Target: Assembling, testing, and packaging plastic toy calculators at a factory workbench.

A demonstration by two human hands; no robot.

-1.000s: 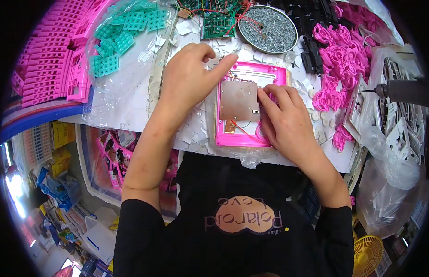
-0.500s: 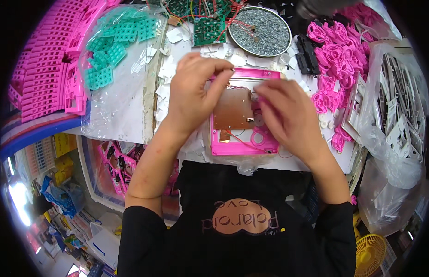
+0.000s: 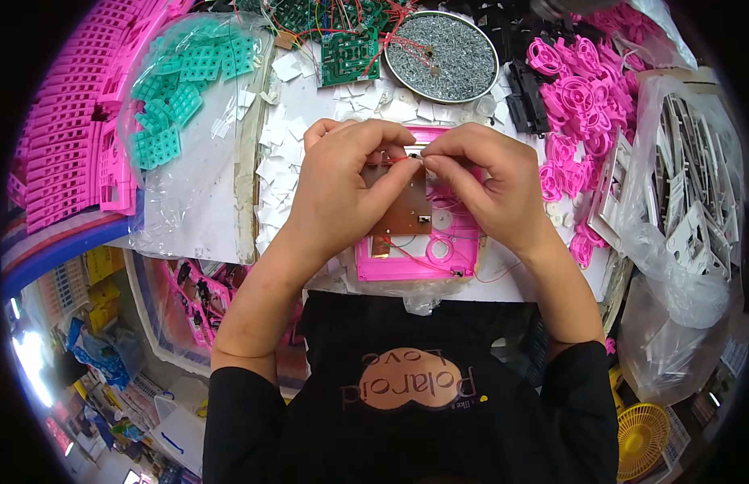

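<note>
Above the far part of a pink plastic housing (image 3: 380, 269), my left hand (image 3: 346, 177) and my right hand (image 3: 491, 181) meet with their fingertips pinched together. A tiny dark piece with a bit of red wire shows between them; its exact kind is too small to make out. Under my hands a brown circuit board (image 3: 408, 219) lies in the housing, partly covered by my left fingers. Thin red wires run from the board across the housing's near side, beside a pink ring (image 3: 439, 248). My hands hide much of the housing's far end.
A round tray of small screws (image 3: 443, 68) stands behind, next to green circuit boards (image 3: 350, 58) with wires. Teal keypads (image 3: 177, 109) lie in clear plastic at left, beside stacked pink housings (image 3: 64, 121). Pink ring parts (image 3: 580, 97) and bagged metal plates (image 3: 689, 177) fill the right.
My right hand has moved left and closed its fingertips against those of my left hand. Both now meet over the board, where they were apart before.
</note>
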